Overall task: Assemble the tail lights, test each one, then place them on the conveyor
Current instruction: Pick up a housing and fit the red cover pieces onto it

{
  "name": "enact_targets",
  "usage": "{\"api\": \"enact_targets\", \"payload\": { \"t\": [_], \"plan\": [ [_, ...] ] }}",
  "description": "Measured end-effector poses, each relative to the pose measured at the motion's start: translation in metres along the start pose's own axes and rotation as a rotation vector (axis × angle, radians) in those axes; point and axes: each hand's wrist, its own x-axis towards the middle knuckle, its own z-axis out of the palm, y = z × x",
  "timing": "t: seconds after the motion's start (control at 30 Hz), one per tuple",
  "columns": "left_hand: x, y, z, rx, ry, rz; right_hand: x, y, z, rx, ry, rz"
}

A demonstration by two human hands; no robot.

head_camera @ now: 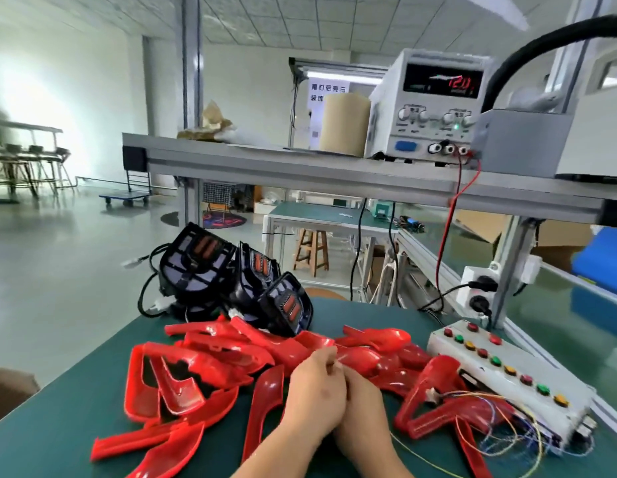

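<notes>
My left hand (315, 391) and my right hand (364, 408) meet at the middle of the green table (58, 426), over a pile of red tail light lenses (231, 360). The left fingers are curled and pinch something small and pale at their tips. The left hand hides the right hand's fingers. Three black tail light housings (231, 281) with wires stand behind the pile. A red tail light (434, 398) with thin coloured wires lies against the white test box (514, 377) and its row of coloured buttons. The conveyor (559, 326) runs along the right.
A power supply (434, 108) showing red digits sits on the overhead shelf (265, 163), beside a tan roll. Its red lead (445, 236) drops toward the table. A socket block (479, 291) is fixed to the frame post. A blue bin (604, 257) stands by the conveyor.
</notes>
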Motion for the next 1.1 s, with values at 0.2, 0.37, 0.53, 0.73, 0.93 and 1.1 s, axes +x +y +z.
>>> {"api": "enact_targets", "payload": {
  "t": [0.2, 0.37, 0.53, 0.73, 0.93, 1.1],
  "plan": [
    [0.059, 0.017, -0.051, 0.174, 0.345, 0.121, -0.001, 0.011, 0.010, 0.257, 0.020, 0.120],
    [0.108, 0.003, -0.084, 0.224, 0.401, -0.190, 0.000, 0.008, 0.009, 0.257, 0.033, 0.140],
    [0.123, -0.004, -0.079, 0.408, 0.328, -0.150, 0.000, 0.008, 0.009, 0.267, 0.030, 0.151],
    [0.123, 0.000, -0.087, 0.246, 0.372, -0.159, -0.001, 0.010, 0.008, 0.275, 0.032, 0.124],
    [0.101, 0.010, -0.096, -0.254, 0.389, -0.122, -0.003, 0.010, 0.005, 0.337, 0.029, 0.120],
    [0.069, 0.010, -0.101, -0.497, 0.291, -0.025, -0.006, 0.007, 0.002, 0.568, 0.057, 0.126]
  ]
}}
